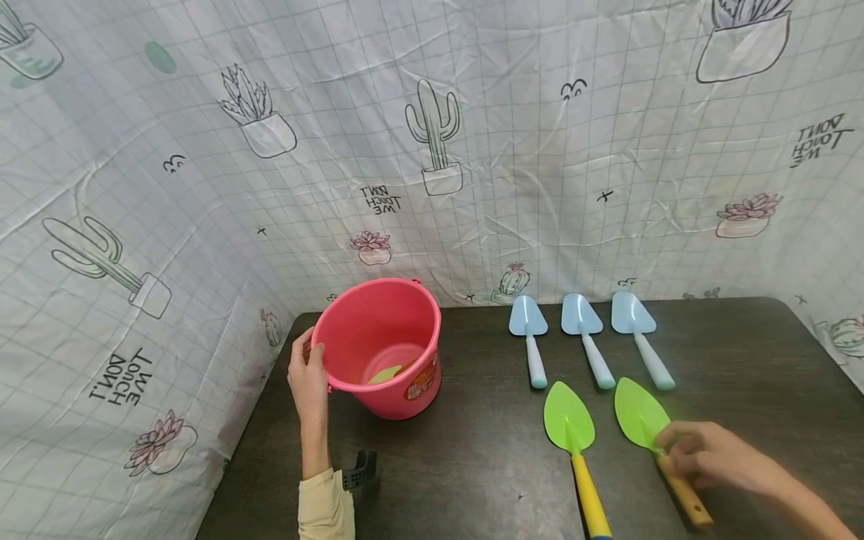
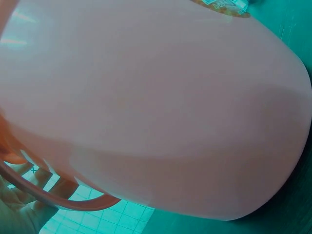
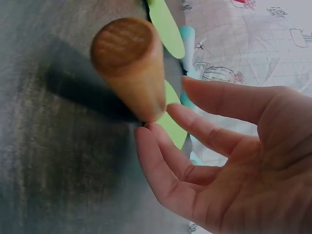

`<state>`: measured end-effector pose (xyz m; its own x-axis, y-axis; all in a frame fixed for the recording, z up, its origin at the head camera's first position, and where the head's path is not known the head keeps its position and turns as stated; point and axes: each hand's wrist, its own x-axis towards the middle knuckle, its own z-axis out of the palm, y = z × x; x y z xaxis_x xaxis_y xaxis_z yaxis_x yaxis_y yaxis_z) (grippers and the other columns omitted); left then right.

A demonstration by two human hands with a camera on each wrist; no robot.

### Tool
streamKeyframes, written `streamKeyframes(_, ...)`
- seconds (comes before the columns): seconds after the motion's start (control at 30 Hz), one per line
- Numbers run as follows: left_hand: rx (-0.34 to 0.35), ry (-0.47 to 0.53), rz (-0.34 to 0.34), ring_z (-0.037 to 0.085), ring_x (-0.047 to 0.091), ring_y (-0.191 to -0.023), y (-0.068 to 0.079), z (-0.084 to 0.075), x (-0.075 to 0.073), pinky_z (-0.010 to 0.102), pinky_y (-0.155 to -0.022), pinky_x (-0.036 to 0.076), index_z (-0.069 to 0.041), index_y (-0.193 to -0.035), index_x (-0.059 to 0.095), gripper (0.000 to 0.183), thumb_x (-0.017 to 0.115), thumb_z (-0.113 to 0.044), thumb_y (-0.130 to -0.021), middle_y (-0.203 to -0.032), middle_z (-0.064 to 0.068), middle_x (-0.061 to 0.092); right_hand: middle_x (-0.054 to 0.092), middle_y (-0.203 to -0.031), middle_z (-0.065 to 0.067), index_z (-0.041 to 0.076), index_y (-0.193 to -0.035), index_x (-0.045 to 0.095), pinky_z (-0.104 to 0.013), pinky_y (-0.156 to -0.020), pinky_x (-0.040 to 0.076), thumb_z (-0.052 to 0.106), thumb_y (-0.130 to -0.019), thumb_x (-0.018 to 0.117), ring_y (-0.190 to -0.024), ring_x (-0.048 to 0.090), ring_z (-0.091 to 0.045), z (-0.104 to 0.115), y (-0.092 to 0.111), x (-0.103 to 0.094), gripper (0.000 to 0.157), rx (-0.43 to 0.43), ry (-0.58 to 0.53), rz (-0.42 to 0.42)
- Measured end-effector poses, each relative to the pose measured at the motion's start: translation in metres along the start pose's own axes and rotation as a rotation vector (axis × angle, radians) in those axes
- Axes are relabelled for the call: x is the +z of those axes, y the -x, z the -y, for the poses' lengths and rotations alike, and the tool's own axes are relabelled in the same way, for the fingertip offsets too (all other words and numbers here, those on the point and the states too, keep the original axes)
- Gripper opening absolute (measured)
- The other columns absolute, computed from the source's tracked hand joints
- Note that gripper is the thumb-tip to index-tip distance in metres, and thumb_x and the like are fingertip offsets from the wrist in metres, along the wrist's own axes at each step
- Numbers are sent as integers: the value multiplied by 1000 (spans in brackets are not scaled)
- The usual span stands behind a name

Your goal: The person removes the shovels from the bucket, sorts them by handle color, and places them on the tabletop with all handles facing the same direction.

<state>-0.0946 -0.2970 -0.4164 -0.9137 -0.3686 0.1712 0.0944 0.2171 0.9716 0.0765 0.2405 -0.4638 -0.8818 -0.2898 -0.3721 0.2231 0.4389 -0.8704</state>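
My left hand (image 1: 309, 373) grips the left rim of a pink bucket (image 1: 398, 401), with the thumb over the edge. In the left wrist view the bucket wall (image 2: 161, 107) fills most of the picture, and the fingers (image 2: 44, 195) show beyond its curved handle (image 2: 73, 202). Inside the bucket lies a green blade (image 1: 385, 374), partly hidden. My right hand (image 1: 705, 454) is at a green trowel (image 1: 637, 412) with a wooden handle (image 1: 687, 495). The right wrist view shows that handle (image 3: 131, 68) beside the fingertips, the thumb (image 3: 214, 97) standing apart from it.
A second green trowel (image 1: 569, 420) with a yellow handle lies left of the right hand. Farther back, three pale blue trowels (image 1: 527, 319) (image 1: 581, 319) (image 1: 633, 315) lie in a row on the dark table (image 1: 472, 465). A cactus-print cloth (image 1: 513, 150) hangs behind.
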Motion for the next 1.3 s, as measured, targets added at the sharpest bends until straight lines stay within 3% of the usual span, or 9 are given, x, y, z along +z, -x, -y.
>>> streamKeyframes(0.2, -10, -3, -6, 33, 58, -115, 0, -1, -1, 18, -76, 51, -6, -147, 55, 40, 47, -13, -108, -134, 19, 61, 71, -104, -16, -11, -116, 63, -39, -70, 60, 10, -102, 57, -89, 65, -17, 10, -3, -7, 26, 57, 93, -107)
streamKeyframes(0.37, -14, -5, -9, 34, 58, -116, 0, -2, 0, 17, -77, 51, -6, -147, 55, 40, 47, -14, -108, -135, 20, 61, 71, -106, -15, -7, -115, 66, -34, -68, 59, 15, -105, 56, -89, 64, -13, 17, -5, -10, 26, 26, 178, -185)
streamKeyframes(0.57, -12, 4, -4, 34, 58, -116, 0, -2, 2, 17, -78, 52, -5, -147, 54, 40, 47, -13, -108, -135, 19, 60, 70, -111, -18, -8, -119, 66, -35, -71, 59, 20, -107, 53, -98, 66, -27, 32, -7, -15, 32, 65, 177, -200)
streamKeyframes(0.73, -2, 6, -6, 36, 59, -115, 0, -2, 3, 18, -76, 52, -4, -146, 54, 40, 47, -12, -108, -135, 21, 60, 70, -115, -17, -9, -124, 64, -36, -74, 59, 25, -109, 52, -100, 66, -24, 47, -11, -16, 39, 85, 204, -217)
streamKeyframes(0.97, -2, -8, -13, 36, 59, -114, -1, -1, 2, 18, -76, 52, -5, -146, 54, 40, 47, -13, -107, -134, 20, 61, 70, -115, -16, -6, -124, 65, -37, -72, 57, 26, -108, 53, -96, 66, -24, 71, -22, -10, 38, 34, 283, -244)
streamKeyframes(1.2, -4, -2, -11, 33, 60, -113, -3, 0, 1, 21, -78, 53, -6, -145, 56, 40, 48, -13, -107, -132, 20, 63, 69, -113, -13, -4, -121, 66, -34, -72, 59, 24, -107, 56, -102, 65, -27, 94, -34, -4, 33, -53, 297, -255)
streamKeyframes(1.3, -7, -2, -11, 33, 60, -114, -3, 1, 2, 22, -80, 54, -6, -145, 56, 40, 48, -13, -107, -133, 19, 62, 70, -111, -9, -2, -120, 67, -33, -72, 59, 25, -107, 56, -97, 67, -20, 106, -38, -2, 32, -95, 302, -254)
